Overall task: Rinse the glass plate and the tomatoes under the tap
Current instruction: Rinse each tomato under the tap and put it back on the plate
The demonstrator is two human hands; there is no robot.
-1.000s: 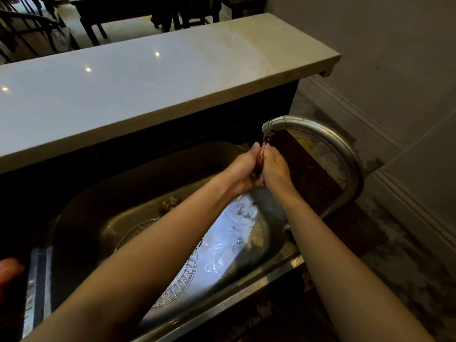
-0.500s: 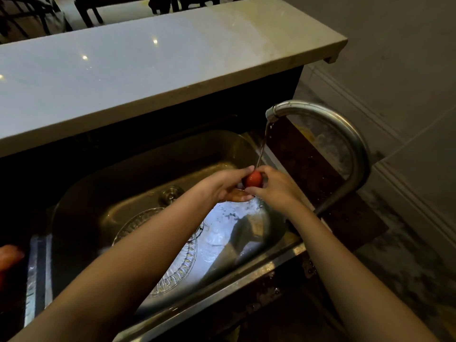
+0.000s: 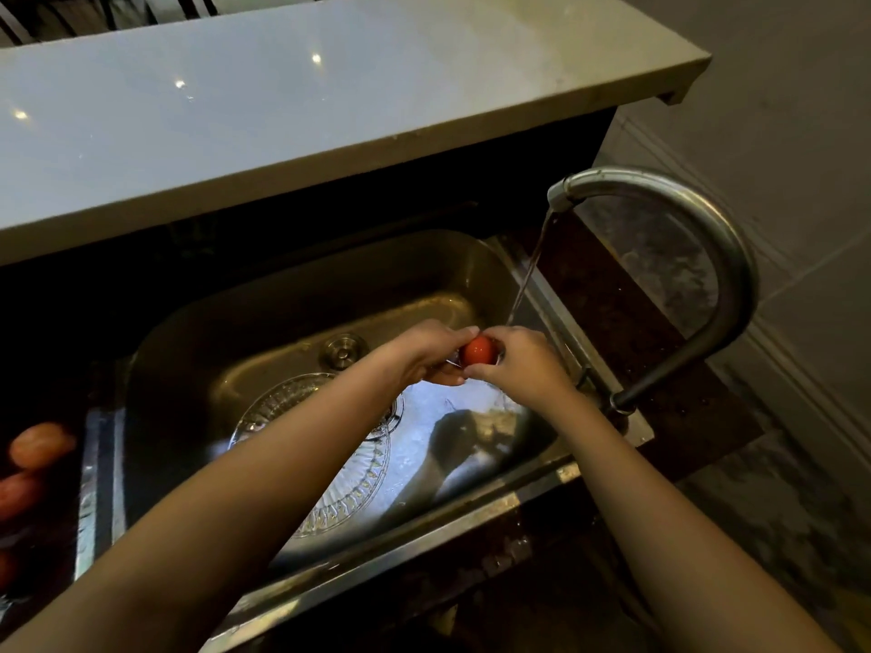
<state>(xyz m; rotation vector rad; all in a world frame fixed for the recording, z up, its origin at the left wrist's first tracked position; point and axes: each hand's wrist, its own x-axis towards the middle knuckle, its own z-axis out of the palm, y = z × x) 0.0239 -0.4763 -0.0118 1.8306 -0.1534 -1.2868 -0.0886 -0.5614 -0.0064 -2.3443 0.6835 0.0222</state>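
A small red tomato [image 3: 477,351] sits between both hands over the steel sink [image 3: 301,294]. My left hand [image 3: 426,353] and my right hand [image 3: 521,365] each curl their fingers round it. Water runs from the curved metal tap [image 3: 697,219] down in a thin stream to just above the tomato. The patterned glass plate [image 3: 358,483] lies on the sink floor below my left forearm, which hides part of it.
More tomatoes [image 3: 37,445] lie in the dark on the counter left of the sink. A pale stone countertop [image 3: 330,96] overhangs the back. The sink drain [image 3: 343,352] is near the plate. Tiled wall and floor lie to the right.
Both hands have come down with the tomato from right under the spout to lower over the sink. The tomato now shows between the fingers.
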